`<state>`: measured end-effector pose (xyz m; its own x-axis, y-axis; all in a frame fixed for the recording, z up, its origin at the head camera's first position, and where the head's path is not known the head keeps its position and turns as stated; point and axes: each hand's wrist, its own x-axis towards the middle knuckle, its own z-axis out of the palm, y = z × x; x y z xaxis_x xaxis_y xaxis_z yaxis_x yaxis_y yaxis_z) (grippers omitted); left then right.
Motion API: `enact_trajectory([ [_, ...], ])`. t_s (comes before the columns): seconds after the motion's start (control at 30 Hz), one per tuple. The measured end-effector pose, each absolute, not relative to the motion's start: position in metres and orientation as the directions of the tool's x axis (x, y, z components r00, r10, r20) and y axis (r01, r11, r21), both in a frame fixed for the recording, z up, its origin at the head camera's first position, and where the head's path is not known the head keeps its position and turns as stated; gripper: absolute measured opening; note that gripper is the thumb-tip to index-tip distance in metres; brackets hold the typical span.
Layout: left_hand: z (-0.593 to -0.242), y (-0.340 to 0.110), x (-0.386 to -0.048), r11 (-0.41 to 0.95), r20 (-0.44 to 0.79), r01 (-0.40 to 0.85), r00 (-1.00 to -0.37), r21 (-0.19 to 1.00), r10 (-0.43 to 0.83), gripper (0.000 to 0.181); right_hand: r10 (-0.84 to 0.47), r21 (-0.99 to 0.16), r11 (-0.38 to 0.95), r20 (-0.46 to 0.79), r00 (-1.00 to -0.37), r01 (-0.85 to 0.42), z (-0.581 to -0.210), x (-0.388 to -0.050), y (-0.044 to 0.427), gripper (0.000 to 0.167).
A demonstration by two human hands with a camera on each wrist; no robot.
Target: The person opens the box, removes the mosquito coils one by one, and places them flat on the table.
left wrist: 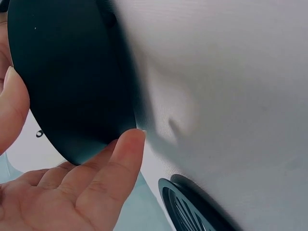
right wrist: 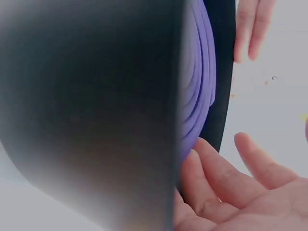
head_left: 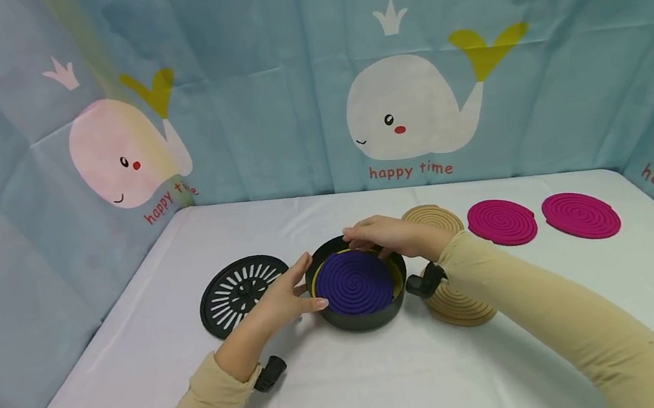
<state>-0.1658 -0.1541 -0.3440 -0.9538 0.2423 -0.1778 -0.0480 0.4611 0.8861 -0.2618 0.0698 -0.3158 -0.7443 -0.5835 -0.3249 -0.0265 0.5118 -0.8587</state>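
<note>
A purple spiral coaster (head_left: 354, 282) lies inside a black round pan (head_left: 364, 324), over a yellow coaster (head_left: 397, 271) whose edge shows beneath it. My right hand (head_left: 392, 235) reaches over the pan's far right rim, its curled fingers holding the purple coaster's edge. In the right wrist view the pan wall hides part of that hand. At the pan's left side, my left hand (head_left: 281, 300) spreads thumb and fingers against the rim and outer wall. The left wrist view shows its fairly straight fingers (left wrist: 108, 178) touching the dark wall.
A black slotted round plate (head_left: 243, 294) lies left of the pan. Tan spiral coasters (head_left: 462, 307) lie to the right, partly under the right arm. Two magenta coasters (head_left: 502, 222) are farther right. A whale-print curtain (head_left: 265, 99) hangs behind the white table (head_left: 383, 395).
</note>
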Motion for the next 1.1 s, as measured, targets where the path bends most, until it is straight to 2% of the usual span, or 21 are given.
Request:
enact_trajectory([
  [0.17,-0.344,-0.155,-0.165,0.459,-0.165,-0.026,-0.95,0.888,0.266,0.092,-0.532,-0.88,0.475,-0.291,-0.795,0.004,-0.315,-0.261,0.07,0.045],
  [0.37,-0.344,-0.155,-0.165,0.464,-0.171,-0.032,-0.95,0.885,0.26,0.093,-0.459,-0.925,0.364,-0.278,-0.844,0.106,-0.314,-0.259,0.068,0.039],
  [0.5,-0.343,-0.155,-0.165,0.467,-0.169,-0.03,-0.951,0.884,0.259,0.093,-0.459,-0.924,0.35,-0.314,-0.831,0.156,-0.313,-0.258,0.07,0.035],
  [0.73,-0.343,-0.154,-0.165,0.466,-0.173,-0.035,-0.951,0.884,0.256,0.093,-0.508,-0.911,0.39,-0.332,-0.795,0.131,-0.315,-0.253,0.079,0.026],
  [0.9,-0.344,-0.154,-0.165,0.465,-0.169,-0.036,-0.954,0.885,0.249,0.093,-0.527,-0.935,0.315,-0.313,-0.79,0.16,-0.315,-0.247,0.089,0.03],
  [1.1,-0.344,-0.154,-0.166,0.464,-0.168,-0.038,-0.955,0.885,0.243,0.093,-0.509,-0.97,0.174,-0.238,-0.827,0.172,-0.309,-0.243,0.106,0.039],
])
